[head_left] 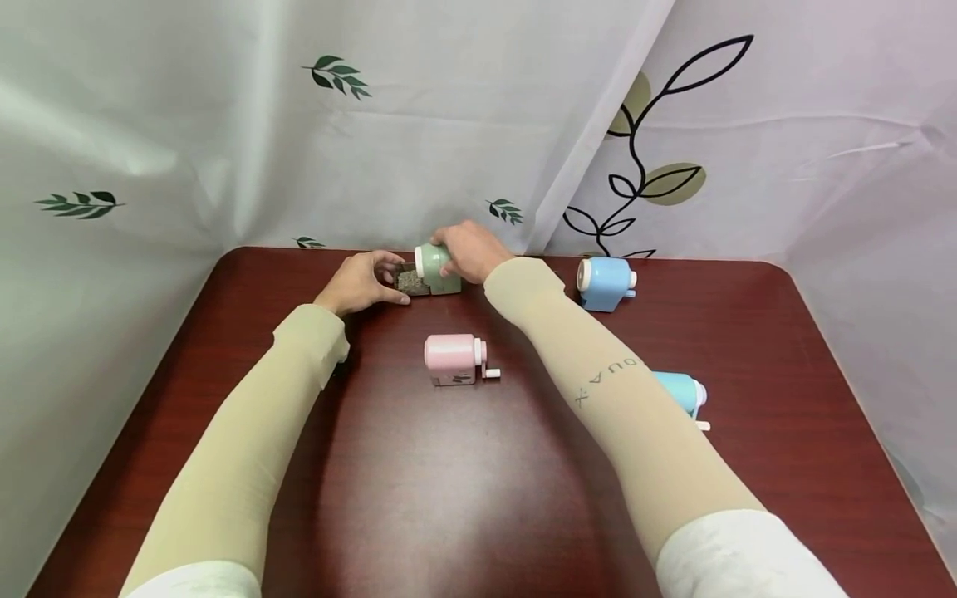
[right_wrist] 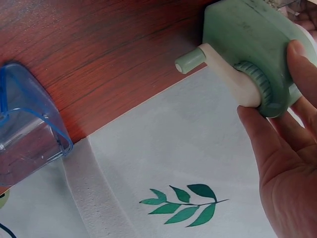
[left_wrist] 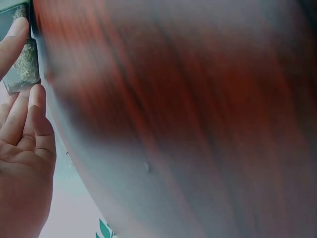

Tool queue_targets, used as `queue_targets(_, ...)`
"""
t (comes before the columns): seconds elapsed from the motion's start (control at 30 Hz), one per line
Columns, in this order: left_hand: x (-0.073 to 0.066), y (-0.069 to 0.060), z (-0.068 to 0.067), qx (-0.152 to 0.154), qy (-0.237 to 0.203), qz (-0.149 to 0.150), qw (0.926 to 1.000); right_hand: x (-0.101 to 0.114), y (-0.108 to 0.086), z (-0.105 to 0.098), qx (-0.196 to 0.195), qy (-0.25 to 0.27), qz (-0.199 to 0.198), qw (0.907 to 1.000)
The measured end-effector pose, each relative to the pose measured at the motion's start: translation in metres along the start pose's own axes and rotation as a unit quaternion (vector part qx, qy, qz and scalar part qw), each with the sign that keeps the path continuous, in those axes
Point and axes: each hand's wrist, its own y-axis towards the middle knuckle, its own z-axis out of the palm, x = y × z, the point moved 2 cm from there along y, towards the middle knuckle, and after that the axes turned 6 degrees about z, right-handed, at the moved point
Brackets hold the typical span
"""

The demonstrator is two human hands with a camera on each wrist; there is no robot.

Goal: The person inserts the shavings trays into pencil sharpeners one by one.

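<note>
At the back of the table stands a green hand-crank pencil sharpener [head_left: 435,264], with its clear drawer [head_left: 411,282] of shavings sticking out on the left. My left hand [head_left: 359,282] holds that drawer between thumb and fingers. In the left wrist view the shavings [left_wrist: 27,64] show through the drawer wall. My right hand [head_left: 474,251] grips the top of the sharpener body. The right wrist view shows its pale crank [right_wrist: 228,79] with a green knob, thumb and fingers around the body's upper end.
A pink sharpener [head_left: 452,359] sits in front, mid-table. To the right stand a blue sharpener [head_left: 604,282] and a turquoise one [head_left: 679,389], partly hidden behind the right forearm. A patterned white curtain [head_left: 419,149] hangs along the table's back edge.
</note>
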Motion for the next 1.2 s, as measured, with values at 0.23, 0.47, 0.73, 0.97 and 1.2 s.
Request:
queue_targets(0.23, 0.003, 0.001, 0.002, -0.004, -0.001, -0.004, 1.0000, 0.001, 0.001, 0.000, -0.001, -0.002, 0.001, 1.0000)
queue_targets(0.47, 0.002, 0.003, 0.005, -0.002, 0.004, -0.011, 0.9999, 0.004, 0.000, -0.001, -0.002, -0.004, -0.003, 1.0000)
queue_targets(0.73, -0.005, 0.008, 0.008, 0.007, 0.010, 0.002, 0.9999, 0.001, 0.002, 0.000, -0.003, -0.012, -0.003, 0.9999)
queue_targets(0.97, -0.006, 0.009, 0.010, 0.007, 0.012, 0.002, 0.9999, 0.002, 0.003, -0.001, 0.003, -0.016, -0.004, 0.9999)
queue_targets(1.2, -0.008, 0.011, 0.011, 0.008, 0.011, 0.003, 0.9999, 0.002, 0.003, -0.002, 0.006, -0.019, -0.002, 0.9998)
